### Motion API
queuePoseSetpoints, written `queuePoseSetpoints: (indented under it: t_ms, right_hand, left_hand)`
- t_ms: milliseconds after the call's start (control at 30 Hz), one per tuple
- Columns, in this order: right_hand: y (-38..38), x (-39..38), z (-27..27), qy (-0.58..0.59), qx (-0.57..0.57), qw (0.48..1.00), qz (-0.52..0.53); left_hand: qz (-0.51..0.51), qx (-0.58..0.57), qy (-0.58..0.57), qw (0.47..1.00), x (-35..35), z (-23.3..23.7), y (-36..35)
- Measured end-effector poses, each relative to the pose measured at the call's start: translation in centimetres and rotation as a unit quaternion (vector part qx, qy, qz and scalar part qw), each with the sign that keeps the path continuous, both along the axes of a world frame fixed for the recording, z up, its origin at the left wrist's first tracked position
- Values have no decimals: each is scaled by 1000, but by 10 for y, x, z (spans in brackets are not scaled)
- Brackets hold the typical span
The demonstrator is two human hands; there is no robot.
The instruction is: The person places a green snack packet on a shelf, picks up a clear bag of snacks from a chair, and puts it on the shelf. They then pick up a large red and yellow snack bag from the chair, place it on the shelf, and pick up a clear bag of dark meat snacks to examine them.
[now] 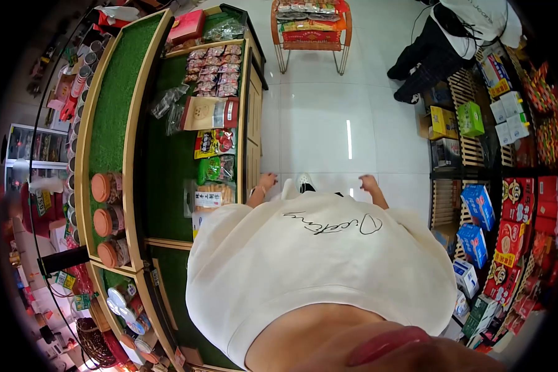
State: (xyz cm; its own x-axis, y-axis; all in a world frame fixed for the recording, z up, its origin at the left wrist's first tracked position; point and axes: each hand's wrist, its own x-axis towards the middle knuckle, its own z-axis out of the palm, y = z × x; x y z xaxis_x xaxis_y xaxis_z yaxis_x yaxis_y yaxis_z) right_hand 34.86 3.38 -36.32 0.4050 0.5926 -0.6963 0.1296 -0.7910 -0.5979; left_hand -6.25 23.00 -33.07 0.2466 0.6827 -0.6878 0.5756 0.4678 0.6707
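My left hand [267, 182] hangs low beside the wooden front of the green-lined shelf, near the bagged snacks. Its fingers are small in view, and whether they hold anything is hard to make out. On the other side of my body, my right hand [369, 182] hangs over the tiled floor, with its fingers partly bent and nothing visible in it. Closest to my left hand on the shelf are a bag of light-coloured snacks [214, 194] and a green snack bag [216, 168]. A red and yellow snack bag [215, 143] lies beyond them.
Ahead stands an orange rack [312, 44] of packets. A person [443, 46] is at the right-hand shelves, which hold blue boxes [478, 208] and red cartons [516, 199]. Jars with orange lids [103, 222] stand at left. Pale floor tiles [322, 133] lie between the shelves.
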Motion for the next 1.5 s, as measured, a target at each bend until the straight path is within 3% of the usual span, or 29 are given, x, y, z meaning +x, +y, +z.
queuePoseSetpoints:
  t_ms: [67, 167, 333, 400, 433, 467, 500, 567, 667, 733, 800, 833, 867, 900, 933, 967, 1000, 1033, 1100, 1167, 1233, 1333, 1433, 1500]
  right_hand:
    - [56, -3, 25, 37, 29, 998, -40]
    - [114, -10, 48, 41, 80, 996, -9]
    - [138, -2, 42, 123, 7, 991, -46]
    - [121, 28, -17, 76, -1, 997, 28]
    - [108, 52, -55, -59, 62, 968, 237]
    - [97, 76, -91, -236, 136, 879, 392]
    - [100, 94, -105, -263, 142, 857, 420]
    - [131, 121, -103, -245, 130, 873, 400]
    - [206, 149, -68, -173, 101, 946, 254]
    - [271, 165, -45, -106, 97, 982, 126]
    - [345, 186, -25, -46, 109, 993, 14]
    - [383, 195, -14, -27, 114, 993, 14]
    - [417, 199, -4, -9, 114, 993, 22]
    - [446, 205, 7, 8, 111, 992, 51]
    - [474, 213, 13, 25, 109, 991, 80]
    - [498, 216, 23, 42, 70, 993, 89]
    - [519, 217, 31, 58, 33, 993, 99]
    - [535, 217, 35, 57, 0, 993, 103]
    - [576, 217, 39, 50, -53, 991, 110]
    - [600, 205, 41, 111, 5, 992, 55]
    - [619, 186, 39, 159, 24, 987, 26]
    - [632, 153, 30, 195, -6, 978, 72]
    - [640, 139, -1, 283, -82, 946, 134]
    - [663, 129, 24, 241, -181, 933, 197]
  left_hand:
    - [-30, 21, -15, 999, 28, 1, 45]
    - [-54, 55, -20, 997, 63, 14, 83]
    - [-87, 81, 7, 993, 86, 10, 108]
    - [-151, 135, 22, 979, 73, -22, 113]
    - [-133, 92, 48, 986, 72, -17, 115]
    - [-111, 49, 75, 990, 69, -11, 116]
    - [-134, 52, 89, 986, 57, -25, 121]
    - [-180, 52, 117, 975, 35, -69, 133]
    - [-169, -3, 161, 973, 45, -66, 172]
    - [-90, -64, 165, 980, 67, -45, 207]
    - [69, -126, 116, 983, 97, -29, 247]
    - [137, -139, 89, 977, 115, -24, 269]
    - [140, -119, 83, 979, 135, -27, 291]
    - [-138, 64, 132, 979, 133, -75, 316]
    - [-67, 39, 160, 984, 167, -33, 340]
    - [25, 64, 94, 993, 195, -7, 355]
    - [130, 44, -46, 989, 223, 22, 366]
    - [181, 34, -108, 977, 240, 18, 378]
    - [180, 50, -138, 973, 271, 35, 391]
    - [145, 76, -136, 977, 278, 37, 399]
    - [75, 111, -102, 986, 275, 17, 399]
    - [88, 134, -55, 985, 258, -10, 404]
    - [271, 3, -88, 958, 247, -3, 448]
    - [302, -24, -78, 950, 236, -9, 485]
